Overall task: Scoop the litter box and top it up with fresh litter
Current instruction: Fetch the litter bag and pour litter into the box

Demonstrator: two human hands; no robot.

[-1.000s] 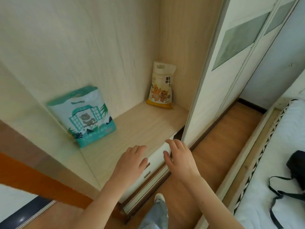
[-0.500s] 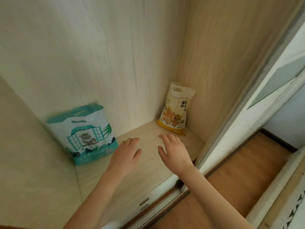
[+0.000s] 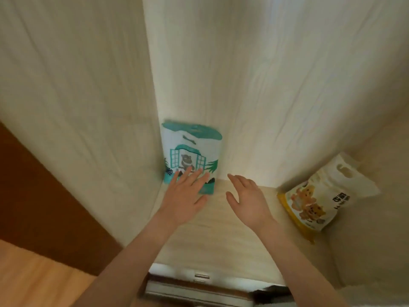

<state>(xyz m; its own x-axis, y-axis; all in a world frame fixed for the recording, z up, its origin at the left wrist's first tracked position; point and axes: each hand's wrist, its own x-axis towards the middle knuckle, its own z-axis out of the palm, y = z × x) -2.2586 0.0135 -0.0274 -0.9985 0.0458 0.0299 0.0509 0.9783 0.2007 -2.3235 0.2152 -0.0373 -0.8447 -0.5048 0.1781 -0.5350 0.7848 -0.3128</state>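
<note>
A teal-and-white litter bag with a cat picture stands upright in the back left corner of a wardrobe shelf. My left hand reaches out with straight fingers, its fingertips over the bag's lower front; whether they touch it I cannot tell. My right hand hovers open just right of the bag, above the shelf, holding nothing. A second bag, yellow and white with cartoon cats, leans in the back right corner. No litter box or scoop is in view.
Pale wooden walls close the shelf in behind and on both sides. A drawer front with a small handle sits under the shelf edge. Orange-brown floor shows at the lower left.
The view has swung left and closer into the wardrobe. Both hands have moved forward and left across the shelf to the teal bag. The yellow bag now lies off to the right.
</note>
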